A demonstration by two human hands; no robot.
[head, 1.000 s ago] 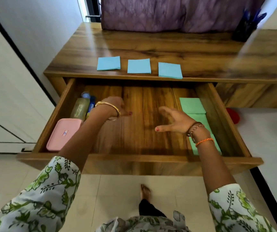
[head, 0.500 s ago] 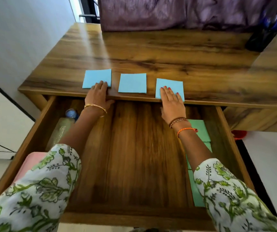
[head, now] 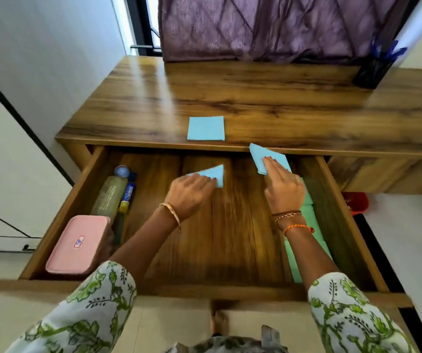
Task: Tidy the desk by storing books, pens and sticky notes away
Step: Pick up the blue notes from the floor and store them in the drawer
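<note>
1. The desk (head: 255,98) spans the view, its drawer (head: 217,250) pulled out toward the person.
2. The left hand (head: 189,193) reaches forward over the drawer floor, knuckles up, fingers curled and pinching a blue sticky note (head: 216,174). The note juts past the fingertips with one corner pointing away and to the right.
3. The right hand (head: 285,188) reaches forward near the drawer's back edge, fingers (head: 271,164) fairly straight on top of a second blue note (head: 263,156). Whether the thumb grips it from below cannot be told. That note slants, its long side running from the desk edge down under the fingers.
4. A third blue note (head: 206,128) lies flat and square on the desk, beyond both sets of fingertips.
</note>
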